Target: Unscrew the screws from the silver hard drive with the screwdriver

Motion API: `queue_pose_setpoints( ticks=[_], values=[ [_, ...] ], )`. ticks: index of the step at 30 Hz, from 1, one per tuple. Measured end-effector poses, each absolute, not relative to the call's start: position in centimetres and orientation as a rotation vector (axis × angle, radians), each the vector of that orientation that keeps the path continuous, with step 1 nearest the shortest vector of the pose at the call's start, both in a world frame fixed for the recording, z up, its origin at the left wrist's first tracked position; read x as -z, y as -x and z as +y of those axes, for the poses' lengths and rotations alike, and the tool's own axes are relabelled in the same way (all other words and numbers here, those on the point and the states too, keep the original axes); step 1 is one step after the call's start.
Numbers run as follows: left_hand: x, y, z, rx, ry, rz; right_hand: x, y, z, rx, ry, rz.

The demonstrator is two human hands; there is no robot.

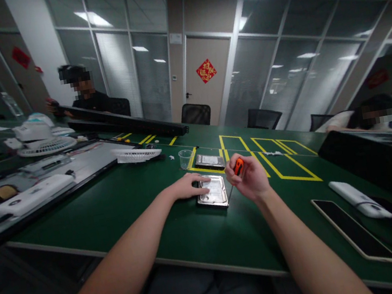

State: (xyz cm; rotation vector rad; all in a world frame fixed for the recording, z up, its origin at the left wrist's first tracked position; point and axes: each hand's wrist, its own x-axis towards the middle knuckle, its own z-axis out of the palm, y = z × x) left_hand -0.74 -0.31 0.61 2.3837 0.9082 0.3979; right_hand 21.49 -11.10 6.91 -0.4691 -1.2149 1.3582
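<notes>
A silver, rectangular metal hard drive (218,194) lies flat on the dark green table (187,228), in from its near edge. The left hand (189,186) rests on the drive's left side, fingers spread apart over the top face. The right hand (252,180) is closed around the orange-and-black handle of a screwdriver (239,166), its thin shaft slanting down to the drive's right edge; whether the tip touches a screw, I cannot tell at this size. Just beyond the drive, a second dark-edged hard drive with a pale label (209,161) lies by yellow tape lines (301,179), a clear plastic cup (186,159) to its left. Toward the table's near edge on the right lies a black-screened, pale-rimmed smartphone (355,230).
</notes>
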Motion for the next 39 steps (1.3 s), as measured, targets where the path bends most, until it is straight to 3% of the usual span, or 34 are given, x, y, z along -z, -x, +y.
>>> queue_pose_setpoints(
  ticks=[28,39],
  values=[
    [-0.21,0.72,0.05,-0.435,-2.393,0.889,-6.59,-20.88,-11.13,-1.212,0.515,-1.222],
    [-0.27,0.71,-0.05,-0.438,-2.407,0.88,-6.69,-21.38,-10.91,-1.323,0.471,-1.214]
  ],
)
